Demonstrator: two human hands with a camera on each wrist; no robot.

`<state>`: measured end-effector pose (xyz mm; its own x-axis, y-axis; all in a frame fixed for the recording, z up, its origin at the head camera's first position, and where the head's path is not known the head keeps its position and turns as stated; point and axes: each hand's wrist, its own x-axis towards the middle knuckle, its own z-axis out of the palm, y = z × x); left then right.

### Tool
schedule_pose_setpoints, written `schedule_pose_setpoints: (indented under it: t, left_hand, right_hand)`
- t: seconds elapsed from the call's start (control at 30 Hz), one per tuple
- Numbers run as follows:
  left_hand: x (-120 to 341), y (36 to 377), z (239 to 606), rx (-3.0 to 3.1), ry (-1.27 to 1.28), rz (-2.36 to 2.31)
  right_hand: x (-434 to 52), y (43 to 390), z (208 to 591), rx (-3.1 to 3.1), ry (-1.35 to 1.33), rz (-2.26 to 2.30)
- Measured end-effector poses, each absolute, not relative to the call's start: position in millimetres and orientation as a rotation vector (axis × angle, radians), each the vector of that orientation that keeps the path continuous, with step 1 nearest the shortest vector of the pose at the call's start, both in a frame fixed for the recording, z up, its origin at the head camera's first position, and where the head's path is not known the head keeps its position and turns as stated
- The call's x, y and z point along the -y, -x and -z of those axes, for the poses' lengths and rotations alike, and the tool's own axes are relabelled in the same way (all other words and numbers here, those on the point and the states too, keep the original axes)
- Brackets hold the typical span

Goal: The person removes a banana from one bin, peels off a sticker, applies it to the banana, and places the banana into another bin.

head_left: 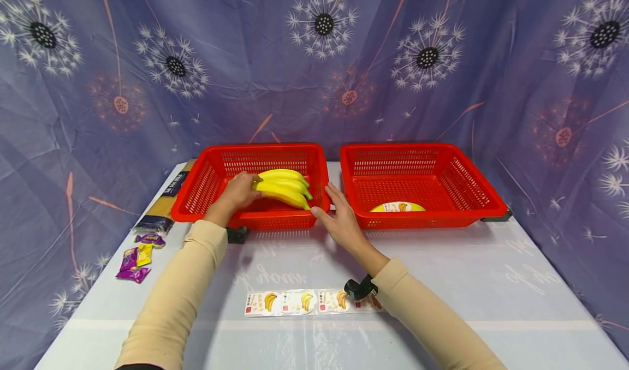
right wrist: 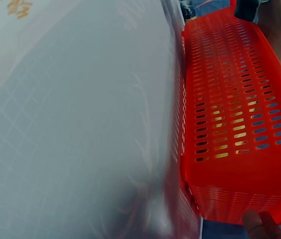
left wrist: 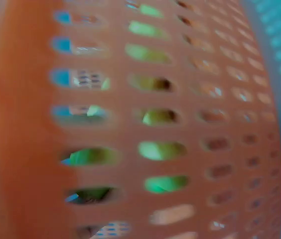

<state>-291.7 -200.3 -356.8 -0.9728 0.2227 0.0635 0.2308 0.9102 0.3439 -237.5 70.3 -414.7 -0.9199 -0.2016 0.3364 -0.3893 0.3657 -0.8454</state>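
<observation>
Where the two red baskets stand side by side at the far edge of the table [head_left: 442,282], the left basket [head_left: 206,187] holds a bunch of yellow bananas [head_left: 285,187]. Left hand [head_left: 239,191]: reaches over the near rim into that basket, fingers curled round the stem end of the bunch, gripping it; the bananas lie toward the basket's right side. Right hand [head_left: 340,220]: fingers straight and relaxed, resting against the near right corner of the left basket, thumb tip by the rim; it holds nothing. Right basket [head_left: 472,184]: contains one flat packet [head_left: 398,207] with a banana picture, lying against its near wall.

Table front, between the forearms: a strip of four joined sachets [head_left: 300,302] printed with bananas, its right end under the right wrist. Left edge of the table: a dark and yellow packet [head_left: 164,209], and nearer, several purple and yellow sweet wrappers [head_left: 136,261]. Both sleeves are beige.

Left wrist view: blurred, filled by the slotted red basket wall [left wrist: 220,124], with yellow-green showing through the slots. Right wrist view: the left basket's outer wall [right wrist: 240,119] seen from the side, fingertips [right wrist: 260,224] at its lower corner, pale tabletop beside it.
</observation>
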Motion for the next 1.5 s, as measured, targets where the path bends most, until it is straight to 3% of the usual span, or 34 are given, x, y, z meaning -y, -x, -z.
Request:
schedule_pose_setpoints:
  t: [0.43,0.67,1.03,1.5]
  left_hand:
    - [207.6,236.1,301.9,2.788,0.211,0.703]
    - [209.9,190.8,299.9,2.648,0.273,0.789]
    - [207.5,142.0,338.1,2.767,0.397,0.756]
    - [154.9,143.5,413.0,2.85,0.339,0.893]
  right_hand:
    - [-70.3,236.9,415.2,2.445,-0.523,-1.586]
    - [-71.1,237.0,415.1,2.458,-0.514,-1.563]
    - [-70.9,237.5,413.7,2.462,-0.523,-1.538]
    - [-71.3,236.2,412.6,2.483,-0.527,-1.585]
